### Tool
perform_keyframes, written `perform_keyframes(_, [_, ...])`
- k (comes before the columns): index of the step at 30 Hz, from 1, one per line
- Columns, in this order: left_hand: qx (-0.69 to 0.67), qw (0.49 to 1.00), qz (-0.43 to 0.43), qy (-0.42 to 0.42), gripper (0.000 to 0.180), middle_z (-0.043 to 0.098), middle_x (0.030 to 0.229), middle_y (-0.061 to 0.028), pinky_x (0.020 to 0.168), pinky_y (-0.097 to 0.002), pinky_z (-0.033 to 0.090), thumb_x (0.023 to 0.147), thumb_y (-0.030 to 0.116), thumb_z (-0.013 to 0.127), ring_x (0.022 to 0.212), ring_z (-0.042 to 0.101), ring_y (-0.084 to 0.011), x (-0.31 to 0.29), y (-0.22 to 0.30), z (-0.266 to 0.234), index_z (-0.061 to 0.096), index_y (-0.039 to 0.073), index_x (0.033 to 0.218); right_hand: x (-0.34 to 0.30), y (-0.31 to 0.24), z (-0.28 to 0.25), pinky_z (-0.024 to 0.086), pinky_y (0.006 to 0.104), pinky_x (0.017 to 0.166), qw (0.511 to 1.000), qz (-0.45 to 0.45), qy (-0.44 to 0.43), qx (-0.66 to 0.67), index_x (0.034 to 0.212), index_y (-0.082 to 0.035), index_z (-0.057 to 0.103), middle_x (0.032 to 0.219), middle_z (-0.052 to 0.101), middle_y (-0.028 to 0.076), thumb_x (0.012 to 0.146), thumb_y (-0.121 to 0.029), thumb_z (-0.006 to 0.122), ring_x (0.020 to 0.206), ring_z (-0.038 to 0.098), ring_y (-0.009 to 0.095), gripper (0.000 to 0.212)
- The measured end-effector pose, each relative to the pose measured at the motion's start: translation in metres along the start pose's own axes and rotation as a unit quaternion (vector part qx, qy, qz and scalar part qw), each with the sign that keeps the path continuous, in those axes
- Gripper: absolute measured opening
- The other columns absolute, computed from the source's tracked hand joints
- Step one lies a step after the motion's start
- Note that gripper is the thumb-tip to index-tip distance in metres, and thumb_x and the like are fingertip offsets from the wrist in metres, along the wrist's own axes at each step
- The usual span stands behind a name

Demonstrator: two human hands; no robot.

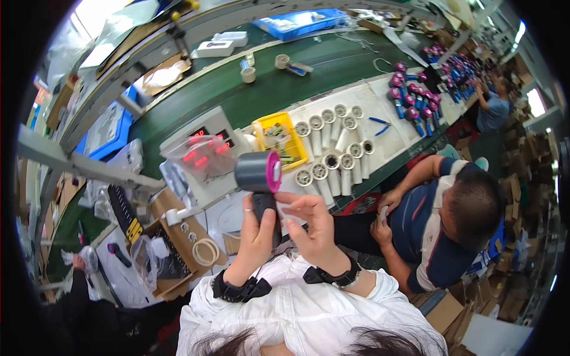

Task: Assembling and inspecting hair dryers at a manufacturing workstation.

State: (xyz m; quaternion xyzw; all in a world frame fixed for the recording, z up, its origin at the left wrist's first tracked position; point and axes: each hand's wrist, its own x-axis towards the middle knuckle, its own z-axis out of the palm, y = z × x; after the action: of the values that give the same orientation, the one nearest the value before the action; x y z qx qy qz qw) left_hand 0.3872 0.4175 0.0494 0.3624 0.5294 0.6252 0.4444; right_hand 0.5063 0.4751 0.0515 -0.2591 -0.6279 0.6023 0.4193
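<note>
My left hand is wrapped round the handle of a dark grey hair dryer with a magenta ring on one end of its barrel. The dryer stands upright in front of my chest, barrel at the top. Close beside the handle, on its right, is my right hand. Its fingers are bent and spread, with the fingertips at the handle just under the magenta ring. Nothing shows between thumb and fingers. Whether those fingertips press on the dryer I cannot tell.
Ahead is a yellow bin of small parts, beside a meter box with red digits. Several white dryer bodies stand to its right, near blue-handled pliers. A green conveyor belt runs behind. A co-worker sits at right.
</note>
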Motion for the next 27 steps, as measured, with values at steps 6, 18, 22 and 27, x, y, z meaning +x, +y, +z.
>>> perform_keyframes(6, [0.003,0.994,-0.045,0.097,0.044,0.047,0.104,-0.0069,0.073,-0.0231,0.041,0.094,0.023,0.04,0.087,0.047,-0.0115,-0.004,-0.011,-0.002,0.029,0.0,0.13,0.004,-0.001,0.003,0.043,0.0343,0.09,0.995,0.036,-0.027,0.089,0.106,-0.004,0.041,0.118,0.049,0.013,0.082,-0.003,0.052,0.11,0.049,0.02,0.026])
perform_keyframes(18, [-0.069,0.989,-0.088,0.101,0.041,0.05,0.093,-0.005,0.066,-0.021,0.042,0.095,0.027,0.04,0.078,0.05,-0.0092,-0.004,-0.032,-0.008,0.033,0.003,0.127,-0.002,0.03,-0.008,0.041,0.0339,0.093,0.981,0.13,-0.092,0.111,0.118,-0.006,0.039,0.123,0.043,0.009,0.079,-0.006,0.059,0.114,0.044,0.016,0.044])
perform_keyframes(22, [-0.091,0.988,-0.109,0.068,0.035,0.051,0.08,-0.0033,0.058,-0.0213,0.041,0.095,0.028,0.04,0.068,0.05,-0.0099,0.004,-0.043,-0.007,0.038,0.004,0.119,0.0,0.026,-0.021,0.041,0.0342,0.093,0.974,0.15,-0.146,0.082,0.128,-0.006,0.034,0.124,0.043,0.008,0.077,-0.009,0.064,0.115,0.044,0.017,0.059])
perform_keyframes(27, [-0.147,0.972,-0.152,0.101,0.029,0.05,0.071,-0.0027,0.049,-0.0233,0.041,0.094,0.031,0.041,0.057,0.049,-0.0113,0.005,-0.043,-0.012,0.041,0.007,0.111,0.001,0.037,-0.016,0.042,0.0343,0.093,0.963,0.167,-0.2,0.075,0.134,-0.008,0.029,0.126,0.042,0.009,0.073,-0.008,0.068,0.117,0.042,0.018,0.073])
